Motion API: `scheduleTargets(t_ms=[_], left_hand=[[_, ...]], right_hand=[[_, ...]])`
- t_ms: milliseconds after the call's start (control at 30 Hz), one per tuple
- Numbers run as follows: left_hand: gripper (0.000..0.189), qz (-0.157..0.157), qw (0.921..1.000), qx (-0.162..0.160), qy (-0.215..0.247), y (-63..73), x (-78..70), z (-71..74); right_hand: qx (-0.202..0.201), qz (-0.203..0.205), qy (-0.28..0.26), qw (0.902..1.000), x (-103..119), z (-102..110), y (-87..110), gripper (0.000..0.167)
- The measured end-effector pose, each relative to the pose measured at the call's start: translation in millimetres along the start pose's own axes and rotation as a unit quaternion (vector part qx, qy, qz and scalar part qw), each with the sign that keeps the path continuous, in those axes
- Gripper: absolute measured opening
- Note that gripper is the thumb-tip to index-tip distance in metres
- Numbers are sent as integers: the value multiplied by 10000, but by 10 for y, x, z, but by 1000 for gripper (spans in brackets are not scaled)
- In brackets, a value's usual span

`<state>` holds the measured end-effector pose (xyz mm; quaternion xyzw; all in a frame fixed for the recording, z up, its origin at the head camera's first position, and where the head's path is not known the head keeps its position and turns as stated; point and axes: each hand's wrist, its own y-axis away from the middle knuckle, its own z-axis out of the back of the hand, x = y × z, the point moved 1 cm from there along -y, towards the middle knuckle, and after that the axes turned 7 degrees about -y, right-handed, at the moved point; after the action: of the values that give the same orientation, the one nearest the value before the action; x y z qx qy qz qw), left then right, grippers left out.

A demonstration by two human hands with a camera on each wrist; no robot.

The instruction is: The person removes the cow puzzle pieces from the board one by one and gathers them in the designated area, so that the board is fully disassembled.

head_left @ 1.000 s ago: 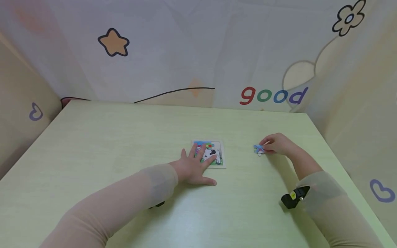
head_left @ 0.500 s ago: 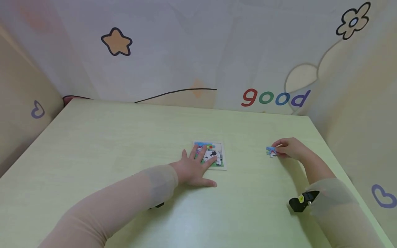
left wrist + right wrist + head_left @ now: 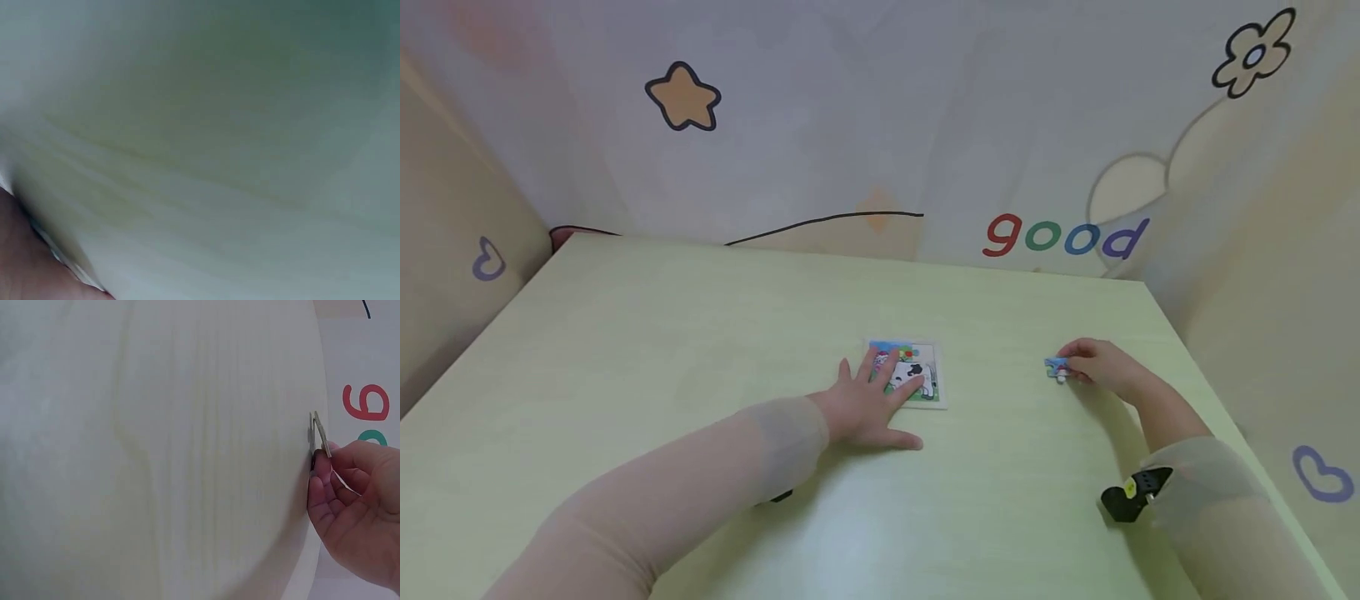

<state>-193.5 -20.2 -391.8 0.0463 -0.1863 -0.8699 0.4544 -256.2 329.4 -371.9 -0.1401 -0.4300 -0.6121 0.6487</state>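
My left hand (image 3: 868,410) lies with spread fingers on a small jigsaw puzzle board (image 3: 936,404) that bears a cow picture. Fingers cover part of that picture, and the board's upper right corner shows a pale area. To the right, just above the table, my right hand (image 3: 1101,367) pinches a blue puzzle piece (image 3: 1055,367) between thumb and fingers. In the right wrist view the puzzle piece (image 3: 322,434) appears almost edge-on at the fingertips. Only a bit of my left hand (image 3: 34,262) enters the left wrist view, at the lower left corner.
A pale green-yellow table (image 3: 715,317) spreads beneath both hands. Behind it hangs a printed cloth (image 3: 820,125) with a star, a flower and the word "good". Cloth also borders the left and right sides. A black wrist camera (image 3: 1123,500) sits by the right sleeve.
Holding the puzzle piece, my right hand has moved to the right, away from the board, then stayed almost in place. My left hand has kept its spot on the board.
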Motion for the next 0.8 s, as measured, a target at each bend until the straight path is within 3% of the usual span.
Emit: scheduleTargets(t_ms=[233, 467, 800], left_hand=[[90, -57, 9994, -304, 142, 4, 2, -30], [90, -137, 9989, -275, 349, 25, 3, 2], [85, 116, 9983, -303, 494, 89, 38, -5]], right_hand=[[-280, 83, 280, 9992, -24, 20, -19, 26], [-663, 174, 743, 9949, -62, 45, -13, 25], [-827, 60, 1108, 9904, -25, 60, -4, 22]])
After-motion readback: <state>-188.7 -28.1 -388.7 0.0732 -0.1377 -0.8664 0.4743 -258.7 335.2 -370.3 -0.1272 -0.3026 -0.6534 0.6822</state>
